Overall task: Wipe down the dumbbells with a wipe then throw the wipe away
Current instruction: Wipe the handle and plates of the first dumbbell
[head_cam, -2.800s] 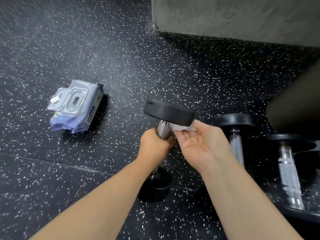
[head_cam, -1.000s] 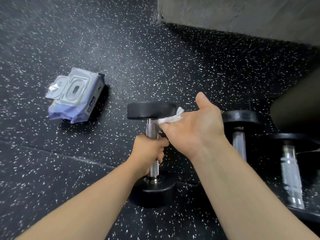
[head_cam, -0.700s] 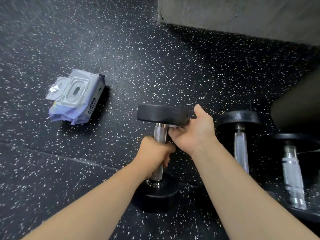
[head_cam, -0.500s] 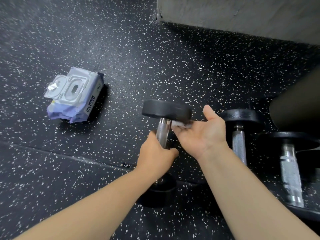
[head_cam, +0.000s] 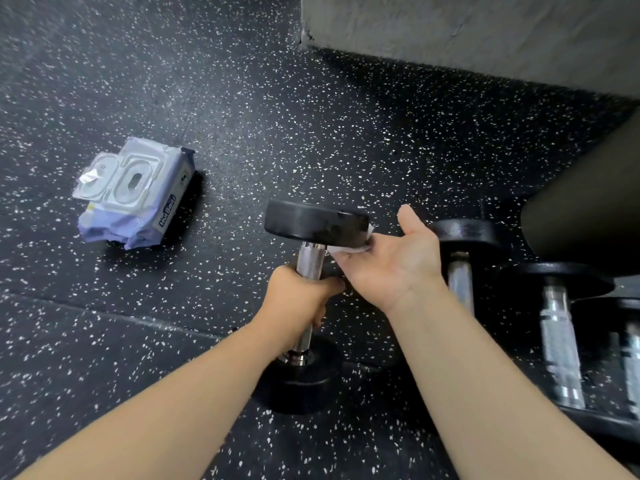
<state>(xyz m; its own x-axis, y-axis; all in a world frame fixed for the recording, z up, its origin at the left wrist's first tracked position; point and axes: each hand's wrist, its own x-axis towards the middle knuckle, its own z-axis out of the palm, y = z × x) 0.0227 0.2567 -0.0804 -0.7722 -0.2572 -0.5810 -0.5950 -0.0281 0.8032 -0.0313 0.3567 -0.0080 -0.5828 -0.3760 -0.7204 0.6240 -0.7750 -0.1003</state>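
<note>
The left hand (head_cam: 298, 292) is wrapped tight around the shiny metal handle of a black dumbbell (head_cam: 317, 223) with round ends. The black dumbbell stands on one end on the black rubber floor with white specks (head_cam: 311, 133). I think the left hand holds it this way so it does not tip over or roll, and so the top end is easy to reach.

The right hand (head_cam: 394, 261) is flat with the palm up and the thumb sticking out. Its fingers press a small white wipe (head_cam: 349, 250) against the bottom side of the top round end. The wipe sits between the fingers and the black rubber. It looks like the under side is being cleaned now, a spot that is hard to get at when a dumbbell lies down.

Two more black dumbbells with metal handles (head_cam: 460, 258) wait just to the right, near a grey wall (head_cam: 485, 29). They likely need wiping too. A soft purple pack of wipes (head_cam: 135, 199) lies on the floor to the left, well apart from the hands. I see no trash bin here.
</note>
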